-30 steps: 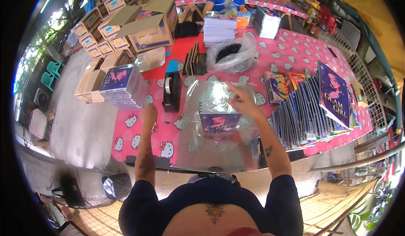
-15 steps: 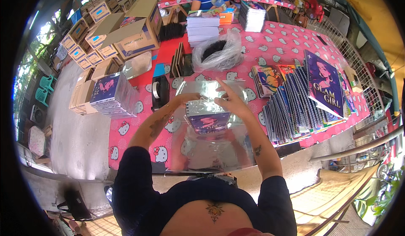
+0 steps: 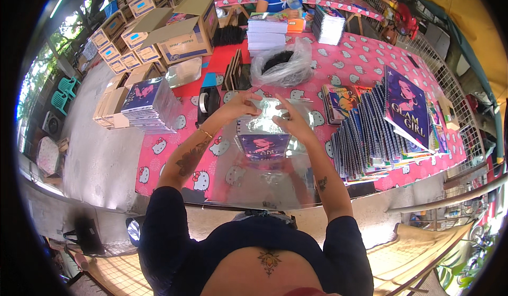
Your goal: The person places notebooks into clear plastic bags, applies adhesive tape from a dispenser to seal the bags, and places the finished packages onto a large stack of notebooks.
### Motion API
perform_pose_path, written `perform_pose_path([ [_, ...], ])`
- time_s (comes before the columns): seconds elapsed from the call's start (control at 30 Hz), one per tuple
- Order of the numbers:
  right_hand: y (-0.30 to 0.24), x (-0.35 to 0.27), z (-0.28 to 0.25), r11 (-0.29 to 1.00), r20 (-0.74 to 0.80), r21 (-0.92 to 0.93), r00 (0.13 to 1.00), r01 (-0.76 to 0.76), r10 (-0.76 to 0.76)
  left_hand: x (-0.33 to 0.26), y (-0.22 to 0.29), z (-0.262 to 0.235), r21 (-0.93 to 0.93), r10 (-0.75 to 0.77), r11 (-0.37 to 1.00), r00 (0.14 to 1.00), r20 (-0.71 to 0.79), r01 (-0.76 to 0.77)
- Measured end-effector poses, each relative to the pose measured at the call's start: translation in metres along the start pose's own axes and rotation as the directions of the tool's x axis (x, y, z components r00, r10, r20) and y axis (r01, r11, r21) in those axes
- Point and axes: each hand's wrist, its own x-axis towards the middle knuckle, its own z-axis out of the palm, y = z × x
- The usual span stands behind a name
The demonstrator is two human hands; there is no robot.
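We see the left hand and the right hand both gripping the top of a clear plastic bag with a purple book inside. Right of the right hand stands a row of books; left of the left hand sit a tape dispenser and a stack of books.

long bench under a pink cartoon-print cloth fills the frame centre. grey concrete floor at left. cardboard boxes stacked upper left, green plastic chairs far left. wire fence right, yellow tarp upper right. bright daylight.
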Motion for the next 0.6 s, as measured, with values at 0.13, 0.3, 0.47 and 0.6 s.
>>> perform_pose_path([
  [0.13,0.009,0.002,-0.007,1.000,-0.013,-0.017,1.000,0.023,-0.023,0.011,-0.006,0.006,-0.112,-0.114,0.986,0.988,0.100,0.125],
  [0.3,0.016,0.005,-0.004,0.994,-0.024,-0.064,0.996,0.084,-0.086,0.022,-0.033,0.001,-0.179,-0.226,0.944,0.936,0.269,0.279],
  [0.47,0.015,0.000,0.011,0.999,0.018,0.020,0.999,0.036,-0.036,0.020,-0.026,-0.028,0.074,0.043,0.996,0.999,0.018,-0.044],
  [0.6,0.018,-0.005,-0.016,0.995,-0.047,0.097,0.999,0.006,-0.002,-0.024,0.052,0.072,0.937,0.714,0.241,0.700,0.005,-0.252],
])
